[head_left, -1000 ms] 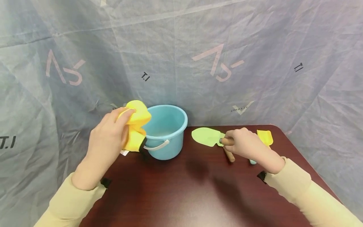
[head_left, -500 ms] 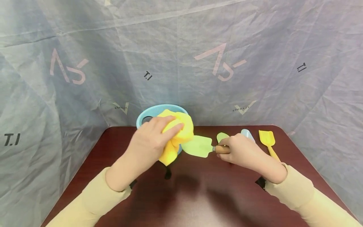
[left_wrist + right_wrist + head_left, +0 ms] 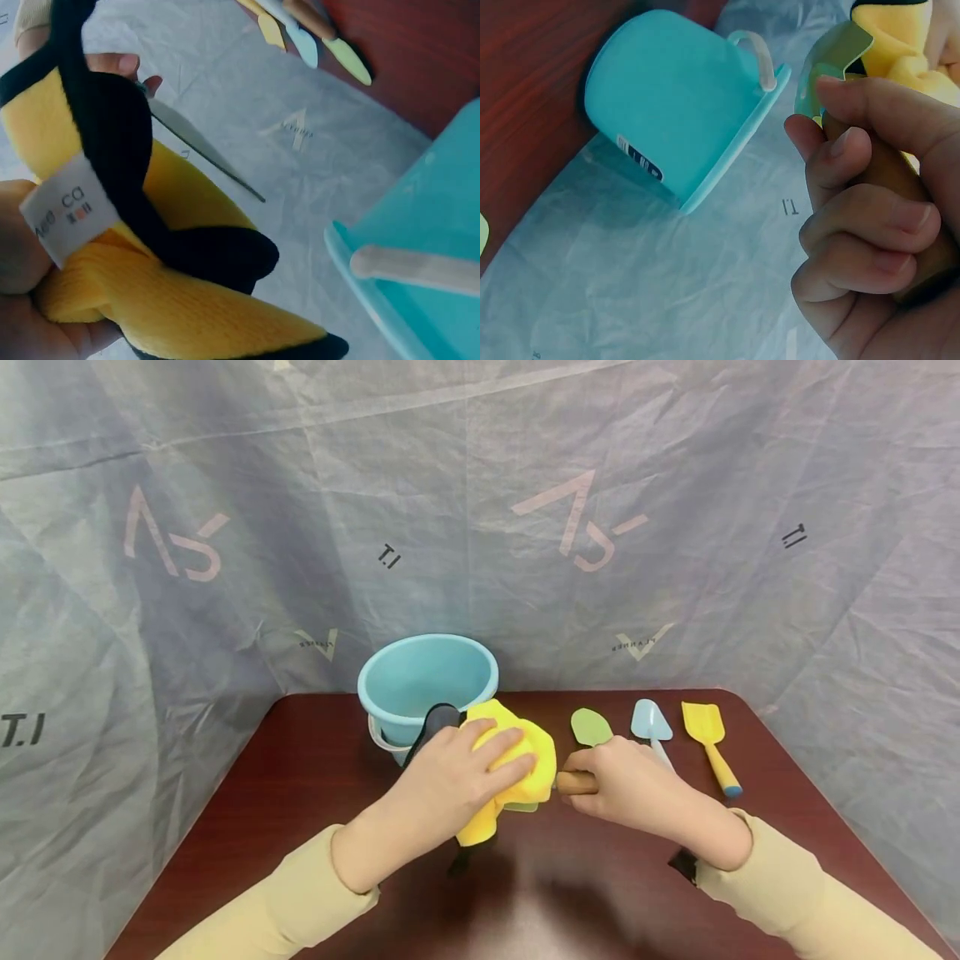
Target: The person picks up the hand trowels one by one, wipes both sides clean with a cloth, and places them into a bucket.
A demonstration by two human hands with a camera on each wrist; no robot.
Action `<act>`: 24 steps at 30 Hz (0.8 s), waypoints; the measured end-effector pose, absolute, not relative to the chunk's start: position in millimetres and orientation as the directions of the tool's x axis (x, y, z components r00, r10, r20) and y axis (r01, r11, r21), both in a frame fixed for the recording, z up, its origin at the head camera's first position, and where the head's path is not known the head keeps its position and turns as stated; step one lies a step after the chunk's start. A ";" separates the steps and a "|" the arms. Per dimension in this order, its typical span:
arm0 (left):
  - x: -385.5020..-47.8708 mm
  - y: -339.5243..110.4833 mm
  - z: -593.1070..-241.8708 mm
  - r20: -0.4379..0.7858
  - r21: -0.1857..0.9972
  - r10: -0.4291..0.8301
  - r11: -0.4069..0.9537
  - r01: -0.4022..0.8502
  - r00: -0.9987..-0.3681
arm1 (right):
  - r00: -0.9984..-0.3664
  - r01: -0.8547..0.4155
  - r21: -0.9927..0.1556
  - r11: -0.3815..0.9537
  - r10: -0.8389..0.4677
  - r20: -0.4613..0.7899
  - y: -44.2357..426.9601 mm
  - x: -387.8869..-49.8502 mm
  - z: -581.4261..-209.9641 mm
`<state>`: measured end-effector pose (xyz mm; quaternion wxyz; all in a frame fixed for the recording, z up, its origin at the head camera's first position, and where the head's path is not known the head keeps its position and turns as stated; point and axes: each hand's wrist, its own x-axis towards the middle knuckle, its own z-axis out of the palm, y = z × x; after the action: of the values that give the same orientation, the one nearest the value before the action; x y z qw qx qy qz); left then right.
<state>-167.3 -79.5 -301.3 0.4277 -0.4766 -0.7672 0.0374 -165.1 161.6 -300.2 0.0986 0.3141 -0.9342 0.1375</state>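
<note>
My left hand [image 3: 450,777] grips a crumpled yellow cloth [image 3: 528,760] with black edging and a white tag. In the left wrist view the cloth [image 3: 195,187] hangs in folds from the fingers. My right hand [image 3: 637,785] holds a hand trowel by its wooden handle [image 3: 576,782], fingers curled round it. In the head view the cloth covers most of the trowel's light green blade [image 3: 521,807]; only a lower edge shows. From the right wrist, the green blade [image 3: 836,60] appears close to the cloth [image 3: 900,37].
A light blue bucket [image 3: 375,702] with a white handle stands at the back of the dark red table [image 3: 300,793]. To the right lie a green trowel [image 3: 591,727], a light blue trowel [image 3: 651,720] and a yellow shovel [image 3: 705,722]. A grey sheet [image 3: 450,527] hangs behind.
My left hand has carried the cloth rightward from beside the bucket onto the trowel blade. The right hand has lifted the trowel away from the other tools and drawn it slightly nearer.
</note>
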 end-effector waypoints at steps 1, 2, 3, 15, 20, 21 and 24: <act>-167.1 -78.9 -304.1 0.610 -0.471 0.771 0.538 0.699 -0.182 | -0.781 -0.617 -0.194 0.762 -0.563 0.271 160.8 -164.3 -300.6; -166.8 -78.4 -306.7 0.598 -0.475 0.779 0.534 0.700 -0.188 | -0.779 -0.620 -0.190 0.761 -0.566 0.271 160.2 -163.2 -301.0; -166.5 -77.9 -308.9 0.587 -0.480 0.786 0.531 0.698 -0.194 | -0.776 -0.623 -0.186 0.760 -0.568 0.274 159.6 -162.2 -301.4; -161.9 -75.3 -315.7 0.472 -0.499 0.842 0.498 0.709 -0.260 | -0.735 -0.660 -0.161 0.734 -0.586 0.340 159.1 -158.4 -306.5; -158.8 -75.0 -312.5 0.403 -0.496 0.861 0.490 0.717 -0.310 | -0.725 -0.674 -0.176 0.718 -0.596 0.345 160.1 -158.6 -310.2; -158.6 -75.1 -312.5 0.399 -0.497 0.862 0.489 0.717 -0.311 | -0.723 -0.676 -0.176 0.716 -0.598 0.345 160.4 -158.4 -310.9; -158.0 -76.3 -312.8 0.388 -0.499 0.866 0.484 0.718 -0.314 | -0.717 -0.685 -0.176 0.708 -0.609 0.340 161.6 -158.3 -312.0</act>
<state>-158.0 -76.3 -312.8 0.3143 -0.4940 -0.8021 0.1177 -158.3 161.6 -312.0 0.1295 0.3534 -0.9149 0.1460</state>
